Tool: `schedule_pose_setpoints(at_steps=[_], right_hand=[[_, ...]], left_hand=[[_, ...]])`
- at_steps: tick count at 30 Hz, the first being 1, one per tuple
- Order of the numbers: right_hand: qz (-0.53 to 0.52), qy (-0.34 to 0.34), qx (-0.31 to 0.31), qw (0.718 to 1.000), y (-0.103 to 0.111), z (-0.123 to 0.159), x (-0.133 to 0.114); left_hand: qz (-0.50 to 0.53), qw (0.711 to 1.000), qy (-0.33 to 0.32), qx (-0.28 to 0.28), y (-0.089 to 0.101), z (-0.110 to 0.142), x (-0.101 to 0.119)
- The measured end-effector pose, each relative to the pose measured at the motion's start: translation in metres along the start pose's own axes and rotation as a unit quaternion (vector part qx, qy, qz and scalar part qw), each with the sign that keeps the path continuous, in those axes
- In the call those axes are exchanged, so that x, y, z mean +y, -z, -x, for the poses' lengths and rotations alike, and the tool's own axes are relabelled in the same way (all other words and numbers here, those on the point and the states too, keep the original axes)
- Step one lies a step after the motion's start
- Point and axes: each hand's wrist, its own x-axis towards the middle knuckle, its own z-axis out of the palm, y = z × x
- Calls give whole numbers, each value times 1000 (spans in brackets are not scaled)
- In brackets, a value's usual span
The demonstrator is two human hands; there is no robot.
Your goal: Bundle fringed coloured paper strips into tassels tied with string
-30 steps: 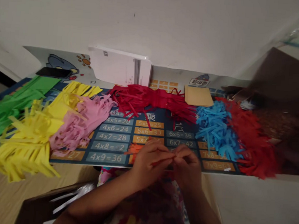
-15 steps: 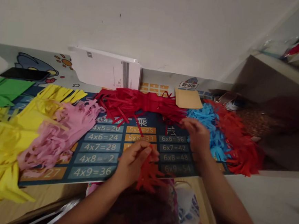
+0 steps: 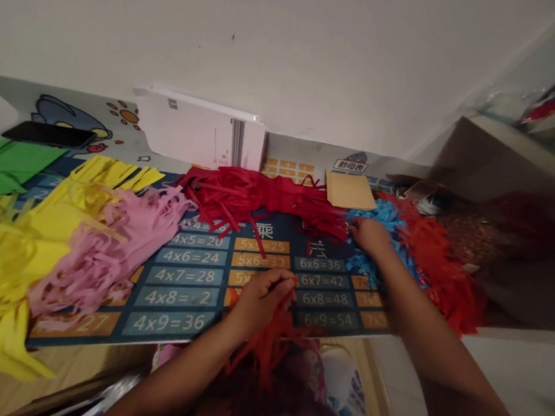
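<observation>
My left hand (image 3: 262, 294) is closed round a bunch of orange-red paper strips (image 3: 267, 345) that hang down over the near edge of the multiplication-table mat (image 3: 195, 272). My right hand (image 3: 370, 235) reaches out to the blue paper strips (image 3: 385, 216) on the right of the mat; its fingers curl down onto them, with the dark red strips (image 3: 254, 196) just to its left. What the fingers hold, if anything, is hidden.
Pink strips (image 3: 106, 246), yellow strips (image 3: 19, 252) and green strips (image 3: 2, 170) lie on the left, bright red strips (image 3: 441, 266) at the right. A white box (image 3: 197, 131), a tan card (image 3: 350, 190) and a black phone (image 3: 47, 134) sit by the wall. A brown cardboard box (image 3: 514, 188) stands right.
My hands were together working a strip; the right hand left it and reached forward to the blue strips. The left hand stays closed on the orange-red bunch.
</observation>
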Motion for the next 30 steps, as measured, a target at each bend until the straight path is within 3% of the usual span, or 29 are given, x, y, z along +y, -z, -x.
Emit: schedule_pose_setpoints(at_steps=[4, 10, 14, 17, 18, 20, 22, 25, 30], right_hand=[[16, -16, -11, 1000, 5, -3, -5], [13, 8, 12, 1000, 6, 13, -9], [-15, 8, 57, 998, 19, 25, -5], [-114, 12, 136, 984, 30, 58, -15], [-197, 31, 170, 965, 31, 76, -23], [-299, 92, 169, 935, 24, 120, -47], [-486, 146, 122, 853, 9, 163, -75], [-638, 103, 79, 759, -14, 205, -109], [-725, 21, 65, 685, -30, 214, -129]], left_hand=[[-23, 1000, 4, -12, -5, 4, 8], [13, 1000, 8, 21, -9, 12, 9], [-3, 1000, -2, 21, -9, 18, 11], [-31, 999, -14, 25, -9, 22, 13], [-40, 998, -20, 33, -9, 23, 13], [-50, 996, -33, 60, -9, 24, 14], [-60, 993, -51, 89, -10, 26, 15], [-100, 986, -76, 110, -12, 30, 17], [-153, 977, -84, 121, -12, 36, 18]])
